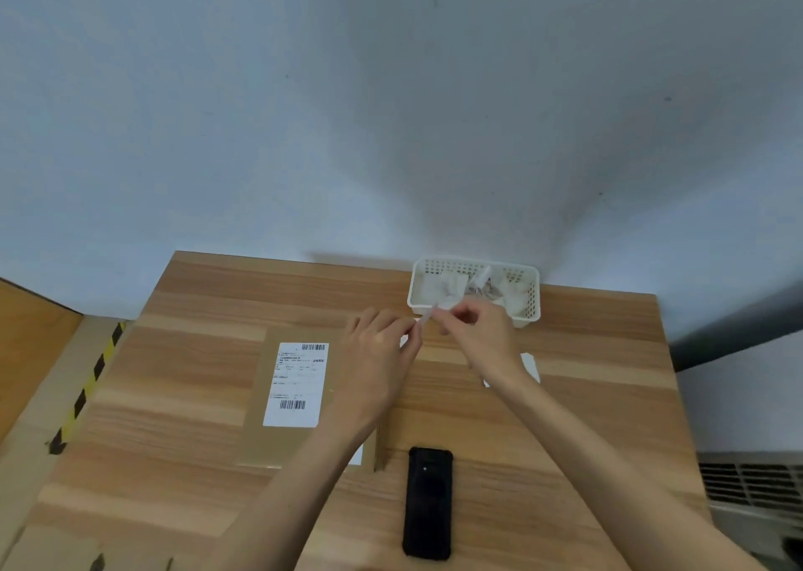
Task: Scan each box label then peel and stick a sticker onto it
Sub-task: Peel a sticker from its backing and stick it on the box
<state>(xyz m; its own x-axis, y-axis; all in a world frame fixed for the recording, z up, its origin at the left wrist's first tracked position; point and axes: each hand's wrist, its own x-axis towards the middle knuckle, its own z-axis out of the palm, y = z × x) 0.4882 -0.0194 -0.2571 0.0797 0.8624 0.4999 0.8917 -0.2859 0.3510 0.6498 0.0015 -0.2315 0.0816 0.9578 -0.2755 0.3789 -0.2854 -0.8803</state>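
1. Sticker (428, 315): small white slip, pinched between both hands just in front of the basket (476, 264); held above the desk (586, 418), apart from the box; blurred, so backing vs sticker not separable.
2. Left hand (377, 353) grip: fingers curled, tips closed on the left end of the slip; right hand (480, 331) grip: thumb and fingertips nipped on the right end, pulling toward the basket side; looks like mid-peel, judged from posture only.
3. Box (260, 397): flat brown carton lying on the desk, below-left of the pinch; partly covered by the left forearm; long axis running near-to-far.
4. Label (296, 384): white, on the box top, same near-to-far axis, barcodes at its far and near ends; bare cardboard strip left of it.
5. Key relation: target lies left and nearer than the pinch point; left hand closer to the box, practically above its right edge; short carry leftward and down needed.
6. Scanner (428, 503): black handheld, flat on the desk just right of the box's near corner, untouched; probably scan done.
7. Outward: basket holds crumpled white scraps, likely spent backings; white paper (531, 365) on the desk behind the right wrist.
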